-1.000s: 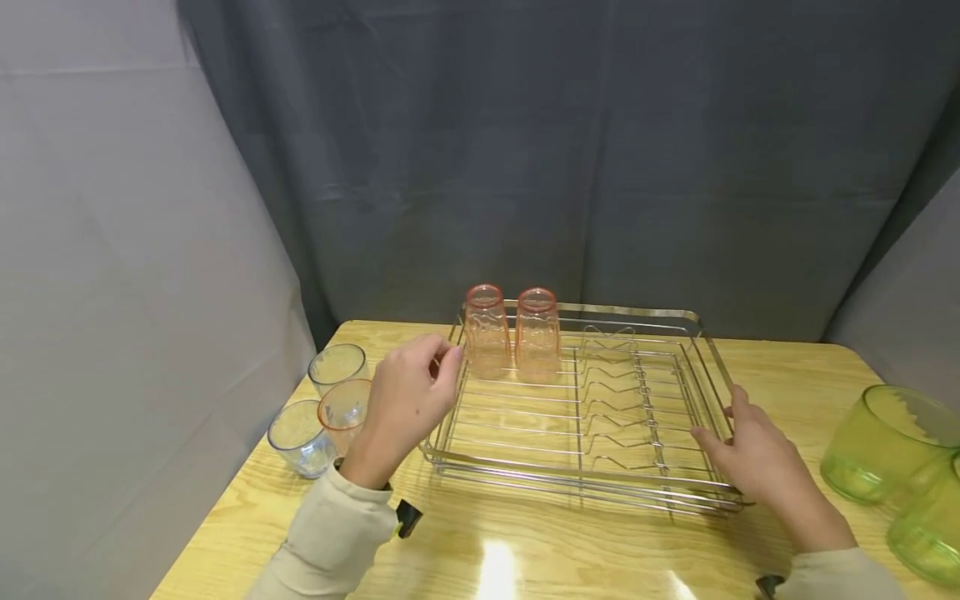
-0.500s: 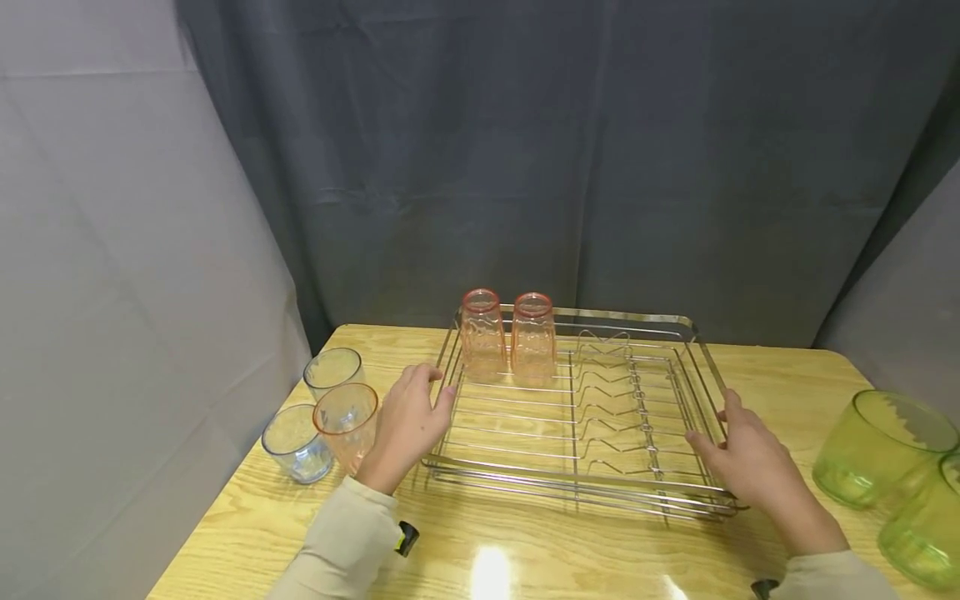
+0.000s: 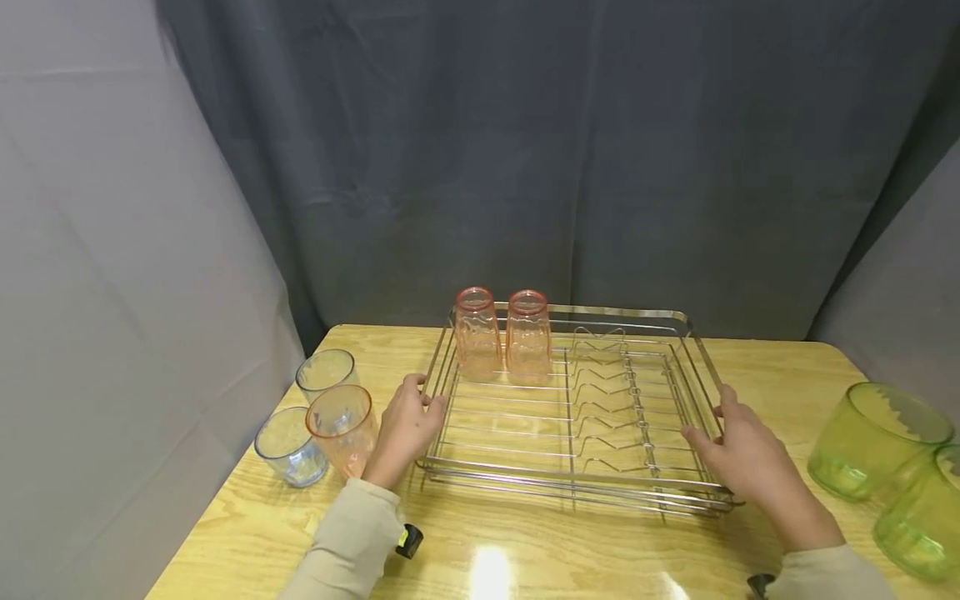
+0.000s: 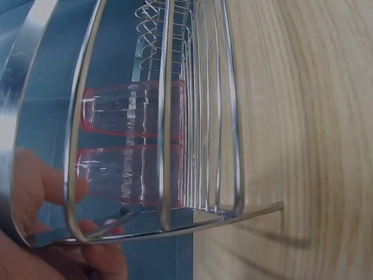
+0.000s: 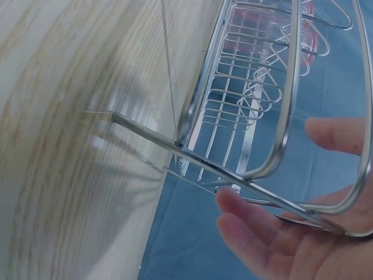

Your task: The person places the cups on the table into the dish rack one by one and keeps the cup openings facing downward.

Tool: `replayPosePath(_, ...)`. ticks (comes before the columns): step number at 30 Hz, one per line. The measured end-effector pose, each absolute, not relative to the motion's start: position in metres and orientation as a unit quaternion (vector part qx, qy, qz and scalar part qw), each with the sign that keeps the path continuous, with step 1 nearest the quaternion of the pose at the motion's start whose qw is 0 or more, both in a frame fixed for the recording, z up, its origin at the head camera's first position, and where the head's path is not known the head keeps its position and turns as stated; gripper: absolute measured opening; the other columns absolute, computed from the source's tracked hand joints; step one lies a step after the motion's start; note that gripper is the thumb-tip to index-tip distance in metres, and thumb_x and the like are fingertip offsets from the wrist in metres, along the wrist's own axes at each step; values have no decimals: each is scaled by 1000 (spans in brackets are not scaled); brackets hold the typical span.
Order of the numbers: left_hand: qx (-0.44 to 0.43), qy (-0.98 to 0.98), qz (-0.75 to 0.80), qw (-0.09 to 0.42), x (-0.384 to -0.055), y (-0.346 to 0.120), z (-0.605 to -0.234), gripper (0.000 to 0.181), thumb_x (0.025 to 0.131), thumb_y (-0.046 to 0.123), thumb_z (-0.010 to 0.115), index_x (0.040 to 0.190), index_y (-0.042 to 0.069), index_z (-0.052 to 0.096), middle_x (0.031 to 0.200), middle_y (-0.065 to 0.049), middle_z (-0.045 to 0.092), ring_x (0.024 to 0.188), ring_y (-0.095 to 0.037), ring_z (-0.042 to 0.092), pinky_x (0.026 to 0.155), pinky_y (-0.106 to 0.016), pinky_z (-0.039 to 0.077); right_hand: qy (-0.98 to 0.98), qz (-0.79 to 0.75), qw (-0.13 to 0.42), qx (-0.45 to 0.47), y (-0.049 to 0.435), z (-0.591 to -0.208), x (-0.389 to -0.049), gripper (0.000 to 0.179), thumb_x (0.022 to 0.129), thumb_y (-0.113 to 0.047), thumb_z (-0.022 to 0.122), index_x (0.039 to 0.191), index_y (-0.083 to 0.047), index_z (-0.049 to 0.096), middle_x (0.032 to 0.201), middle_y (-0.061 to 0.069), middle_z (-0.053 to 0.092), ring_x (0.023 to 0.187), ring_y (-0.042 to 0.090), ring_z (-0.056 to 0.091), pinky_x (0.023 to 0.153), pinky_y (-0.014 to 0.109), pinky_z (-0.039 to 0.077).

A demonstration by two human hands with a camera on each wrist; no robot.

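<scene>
A wire dish rack (image 3: pixel 615 312) stands on the wooden table. Two pinkish-orange glasses, one left (image 3: pixel 477 337) and one right (image 3: pixel 528 337), sit narrow end up in its back left part. My left hand (image 3: pixel 407 433) grips the rack's left side rail; the left wrist view has the thumb (image 4: pixel 73 188) inside and other fingers below. At the opposite side my right hand (image 3: pixel 750 458) holds the right rail, thumb (image 5: pixel 335 134) inside and fingertips (image 5: pixel 245 233) underneath. An upright orange glass (image 3: pixel 347 433) stands just left of my left hand.
Two short bluish glasses, a front one (image 3: pixel 292 450) and a rear one (image 3: pixel 324 371), stand at the table's left edge. Two green containers, one behind (image 3: pixel 862 442) and one in front (image 3: pixel 926 525), stand at the right. A dark curtain (image 3: pixel 465 150) hangs behind the table (image 3: pixel 600 550).
My left hand has come down from above the rack's left edge, its fingers lowering, and has taken hold of the left rail. My right hand has stayed at the right rail.
</scene>
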State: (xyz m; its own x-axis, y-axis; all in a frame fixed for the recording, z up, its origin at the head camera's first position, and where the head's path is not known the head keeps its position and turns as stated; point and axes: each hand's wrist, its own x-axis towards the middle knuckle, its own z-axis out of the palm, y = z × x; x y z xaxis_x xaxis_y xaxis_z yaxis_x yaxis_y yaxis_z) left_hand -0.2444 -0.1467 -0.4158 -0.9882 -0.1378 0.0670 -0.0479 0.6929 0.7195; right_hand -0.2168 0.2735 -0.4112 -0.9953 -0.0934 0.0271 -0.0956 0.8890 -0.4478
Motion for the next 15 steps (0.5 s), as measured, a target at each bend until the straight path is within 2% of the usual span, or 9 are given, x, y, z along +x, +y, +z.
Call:
replayPosePath(2, 52, -911, -407, 50, -244, -147, -417, 52, 102, 29, 49, 146, 2, 40, 90, -8, 62, 62, -15, 53, 52, -27, 43, -971, 232, 1, 48, 273, -411, -217, 97, 101, -51, 46, 150, 18, -1, 136, 42, 41, 99, 48, 64, 66, 50, 53)
replayPosePath(5, 55, -898, -435, 37, -243, -146, -418, 48, 106, 27, 42, 148, 4, 38, 85, -11, 62, 49, -11, 43, 43, -21, 35, -971, 236, -2, 47, 274, -410, -216, 98, 101, -52, 45, 150, 18, -3, 137, 42, 40, 101, 48, 64, 66, 49, 53)
replayPosePath(9, 53, -891, -449, 40, -241, -145, -419, 45, 107, 24, 37, 147, 3, 39, 96, -16, 67, 50, -10, 45, 43, -19, 38, -970, 238, -2, 45, 275, -410, -214, 97, 102, -52, 45, 150, 17, -2, 136, 42, 41, 102, 49, 63, 66, 49, 53)
replayPosePath(15, 65, -881, -466, 46, -242, -145, -420, 44, 107, 22, 34, 147, 4, 39, 95, -17, 68, 50, -9, 43, 43, -18, 36, -969, 240, 5, 54, 275, -410, -216, 94, 102, -48, 46, 150, 18, -1, 136, 44, 40, 99, 49, 65, 67, 52, 54)
